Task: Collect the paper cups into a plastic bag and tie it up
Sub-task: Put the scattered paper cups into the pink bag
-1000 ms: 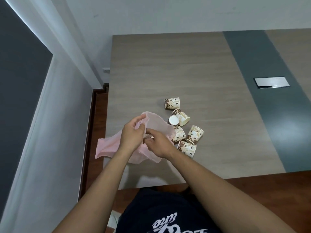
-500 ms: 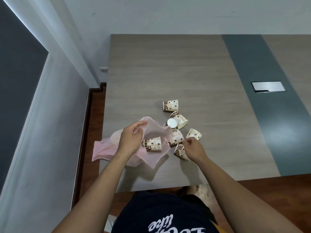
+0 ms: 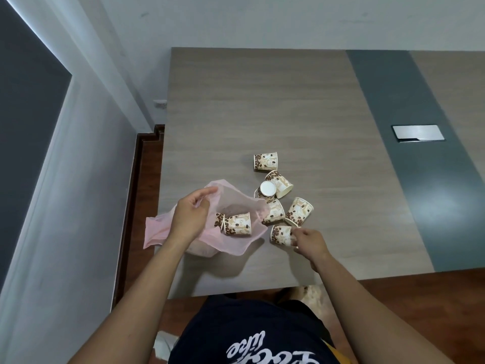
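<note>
With the left hand [image 3: 190,219] pinching the pink plastic bag [image 3: 233,243] open around one paper cup [image 3: 236,224], the right hand [image 3: 309,241] closed on the nearest cup [image 3: 280,234] on the counter [image 3: 262,101], best slid in mouth-first without crushing it.

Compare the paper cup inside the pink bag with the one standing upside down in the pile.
The cup in the pink plastic bag lies on its side, its mouth toward the right; the upside-down cup stands base-up on the table. The first sits in the bag that the left hand holds open; the second stands outside. Both share the coffee-bean print.
</note>
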The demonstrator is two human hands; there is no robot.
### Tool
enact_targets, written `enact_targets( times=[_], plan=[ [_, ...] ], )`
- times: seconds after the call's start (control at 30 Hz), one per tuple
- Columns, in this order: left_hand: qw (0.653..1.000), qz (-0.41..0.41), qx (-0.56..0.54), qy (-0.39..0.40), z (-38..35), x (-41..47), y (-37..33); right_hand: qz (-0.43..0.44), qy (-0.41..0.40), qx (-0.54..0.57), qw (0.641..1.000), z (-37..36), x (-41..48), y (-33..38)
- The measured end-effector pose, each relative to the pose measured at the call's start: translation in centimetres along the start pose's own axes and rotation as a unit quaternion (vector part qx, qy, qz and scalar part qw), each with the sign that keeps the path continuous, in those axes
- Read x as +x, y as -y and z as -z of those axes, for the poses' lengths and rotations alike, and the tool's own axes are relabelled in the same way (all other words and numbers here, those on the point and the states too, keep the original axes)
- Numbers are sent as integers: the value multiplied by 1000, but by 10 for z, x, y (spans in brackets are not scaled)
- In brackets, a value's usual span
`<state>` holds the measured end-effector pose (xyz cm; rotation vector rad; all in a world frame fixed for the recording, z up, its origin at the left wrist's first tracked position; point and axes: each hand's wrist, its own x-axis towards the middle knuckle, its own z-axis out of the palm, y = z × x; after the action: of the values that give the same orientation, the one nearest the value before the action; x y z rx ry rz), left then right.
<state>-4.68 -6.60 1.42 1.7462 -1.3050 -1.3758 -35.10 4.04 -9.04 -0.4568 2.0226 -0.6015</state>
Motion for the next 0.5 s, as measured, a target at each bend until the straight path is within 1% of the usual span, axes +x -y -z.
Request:
enact_targets(
  times=[0.1,0.17,0.23,0.33,0.4,0.5],
  plan=[
    [1000,-9,-6,2,6,3,2,82,-85,-64,991,4,-10,17],
    [1000,-15,-10,3,8,5,4,149,-126,-47,980,5,-21,34],
    [1000,-14,-14,4,8,7,8,197,-131,-10,972,1,-32,51],
    [1000,-15,-16,3,3,11,18,232,-68,23,970,-19,-50,71],
    [1000,-16,-26,-4,1,12,20,248,7,-1,969,-41,-62,80],
    [999,-29,-31,-4,0,10,17,279,103,-53,953,-77,-81,83]
  ],
)
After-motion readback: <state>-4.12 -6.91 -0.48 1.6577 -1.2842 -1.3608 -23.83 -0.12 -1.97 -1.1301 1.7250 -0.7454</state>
